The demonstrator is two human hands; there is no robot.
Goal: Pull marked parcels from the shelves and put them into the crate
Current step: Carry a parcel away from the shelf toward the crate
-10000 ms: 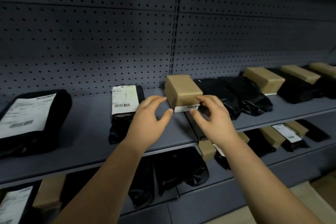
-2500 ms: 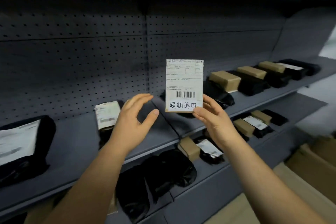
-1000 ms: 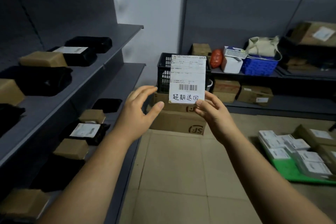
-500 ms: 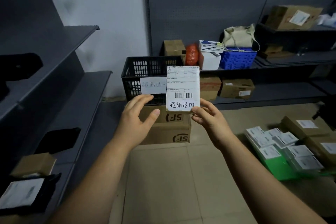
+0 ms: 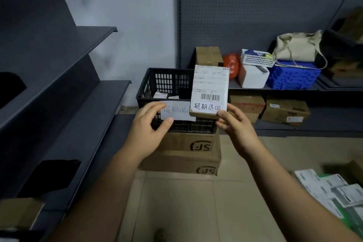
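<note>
Already the right hand (image 5: 234,126) pinches the marked parcel (image 5: 210,92) by its lower edge, long axis upright, while the black crate (image 5: 149,88) sits just beyond it — nearer than to the left hand (image 5: 146,135), open and empty.

Blue basket (image 5: 292,75), beige bag (image 5: 296,46), white box (image 5: 253,76) on shelf.

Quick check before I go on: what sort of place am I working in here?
Most likely a parcel depot or courier stockroom: dark metal shelving, stacked courier cartons under a black crate with a handwritten sign, and the labelled, barcoded parcel in the right hand.
</note>
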